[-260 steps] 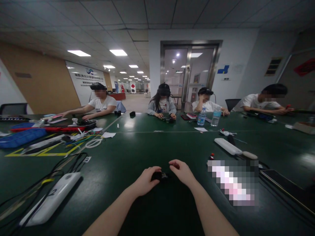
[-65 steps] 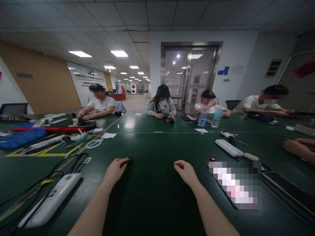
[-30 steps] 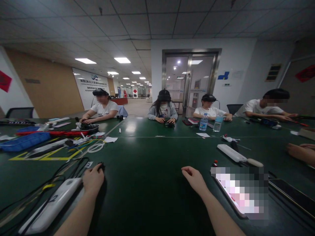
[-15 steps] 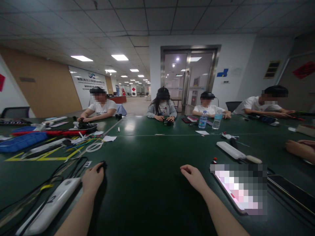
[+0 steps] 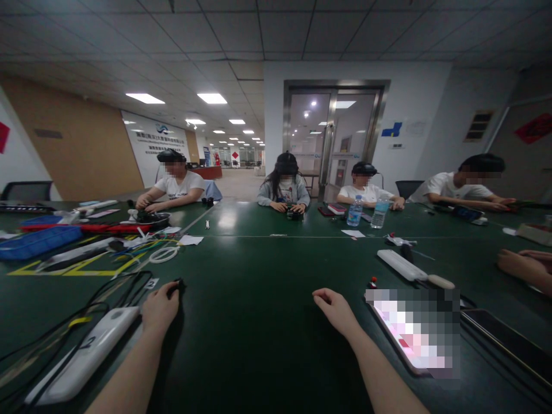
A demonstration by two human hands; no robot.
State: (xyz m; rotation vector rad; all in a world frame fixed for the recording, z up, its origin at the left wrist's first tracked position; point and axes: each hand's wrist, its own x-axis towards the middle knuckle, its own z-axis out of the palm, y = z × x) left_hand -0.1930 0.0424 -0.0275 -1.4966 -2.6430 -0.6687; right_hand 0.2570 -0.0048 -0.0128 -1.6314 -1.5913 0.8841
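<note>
My left hand (image 5: pixel 160 307) rests on the dark green table (image 5: pixel 250 322), fingers closed round a small black object (image 5: pixel 179 283) that is mostly hidden. Just left of it lies a white power bank-like case (image 5: pixel 86 356) marked 2, with black cables beside it. My right hand (image 5: pixel 334 309) is on the table at right of centre, its fingers curled together; whether anything is inside them is hidden. A lit phone (image 5: pixel 405 333), partly blurred out, lies to the right of that hand.
Another dark phone (image 5: pixel 509 339) and a white device (image 5: pixel 401 265) lie at right. Blue trays (image 5: pixel 41 244), cables and a white coil (image 5: pixel 164 255) are at left. Two bottles (image 5: pixel 354 211) stand farther back. Several people sit around; a person's hands (image 5: pixel 524 268) are at the right edge.
The view has shifted slightly. Both my hands keep nearly the same pose and place on the table.
</note>
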